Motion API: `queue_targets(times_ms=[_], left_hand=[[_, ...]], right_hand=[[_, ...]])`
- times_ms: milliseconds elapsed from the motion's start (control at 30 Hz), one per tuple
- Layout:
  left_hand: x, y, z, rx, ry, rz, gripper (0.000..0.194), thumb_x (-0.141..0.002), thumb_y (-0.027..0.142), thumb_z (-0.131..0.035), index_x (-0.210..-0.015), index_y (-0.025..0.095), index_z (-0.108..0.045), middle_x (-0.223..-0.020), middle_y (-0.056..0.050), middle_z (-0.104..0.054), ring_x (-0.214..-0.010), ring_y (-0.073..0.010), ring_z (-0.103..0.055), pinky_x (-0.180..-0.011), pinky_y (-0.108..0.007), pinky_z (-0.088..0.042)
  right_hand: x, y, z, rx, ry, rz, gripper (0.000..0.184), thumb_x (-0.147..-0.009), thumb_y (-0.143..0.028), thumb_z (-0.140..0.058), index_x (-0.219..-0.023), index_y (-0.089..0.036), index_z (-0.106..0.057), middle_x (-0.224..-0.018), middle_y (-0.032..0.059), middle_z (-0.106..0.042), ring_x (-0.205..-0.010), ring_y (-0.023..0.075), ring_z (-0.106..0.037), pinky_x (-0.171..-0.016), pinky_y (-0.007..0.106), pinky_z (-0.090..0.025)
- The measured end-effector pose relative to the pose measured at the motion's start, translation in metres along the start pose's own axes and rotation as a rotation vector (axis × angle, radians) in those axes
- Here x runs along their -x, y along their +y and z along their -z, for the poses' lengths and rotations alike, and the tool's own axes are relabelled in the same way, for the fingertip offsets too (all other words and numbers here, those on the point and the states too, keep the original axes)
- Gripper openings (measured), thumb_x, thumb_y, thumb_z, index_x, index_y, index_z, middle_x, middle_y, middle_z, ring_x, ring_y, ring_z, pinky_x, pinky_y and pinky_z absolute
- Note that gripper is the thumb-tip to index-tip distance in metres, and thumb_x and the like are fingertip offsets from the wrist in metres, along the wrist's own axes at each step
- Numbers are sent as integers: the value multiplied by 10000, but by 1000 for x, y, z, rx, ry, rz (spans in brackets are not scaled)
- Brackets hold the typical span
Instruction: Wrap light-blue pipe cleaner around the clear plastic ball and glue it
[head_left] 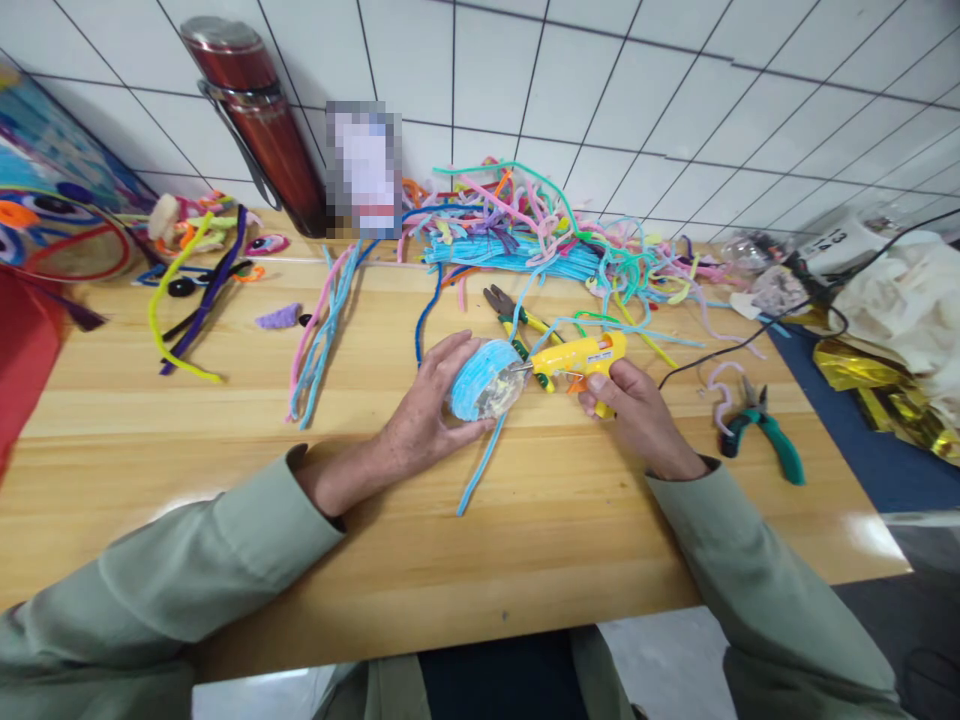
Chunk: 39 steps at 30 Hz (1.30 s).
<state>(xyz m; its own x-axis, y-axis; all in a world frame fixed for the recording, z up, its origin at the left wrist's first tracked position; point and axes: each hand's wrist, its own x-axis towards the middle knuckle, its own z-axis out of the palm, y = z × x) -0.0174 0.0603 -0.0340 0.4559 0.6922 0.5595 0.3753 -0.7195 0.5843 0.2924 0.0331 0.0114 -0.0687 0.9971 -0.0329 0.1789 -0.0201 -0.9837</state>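
My left hand (431, 405) is closed around a rounded, clear-looking form partly wrapped in light blue pipe cleaner (480, 380). A loose blue pipe cleaner end (480, 468) hangs from it toward the table's front. In my right hand (637, 410) is a yellow hot glue gun (574, 355), its metal nozzle at the unwrapped side of the form. Whether the nozzle touches the surface, I cannot tell. Just behind the form lie yellow-and-green handled pliers (536, 322), partly hidden by the form and the glue gun.
Bundled pipe cleaners (517, 255) lie along the tiled wall. A red thermos (259, 120) stands at back left. Several pink and blue pipe cleaners (322, 340) lie left of my hands. Green-handled pliers (765, 435) rest at right, near the black cord (739, 347) and gold foil (870, 375).
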Motion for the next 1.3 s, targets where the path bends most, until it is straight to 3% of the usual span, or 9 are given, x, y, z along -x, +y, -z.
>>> queue_targets(times_ms=[1300], left_hand=[[-1, 2, 1, -4, -8, -24, 1009, -920, 387, -854, -1708, 349, -225, -1652, -181, -454, -1572, -391, -461, -1271, -632, -473]], right_hand=[[0, 0, -3, 48, -54, 14, 569, -852, -781, -782, -751, -242, -630, -651, -11, -628, -593, 153, -515, -599, 314, -415]])
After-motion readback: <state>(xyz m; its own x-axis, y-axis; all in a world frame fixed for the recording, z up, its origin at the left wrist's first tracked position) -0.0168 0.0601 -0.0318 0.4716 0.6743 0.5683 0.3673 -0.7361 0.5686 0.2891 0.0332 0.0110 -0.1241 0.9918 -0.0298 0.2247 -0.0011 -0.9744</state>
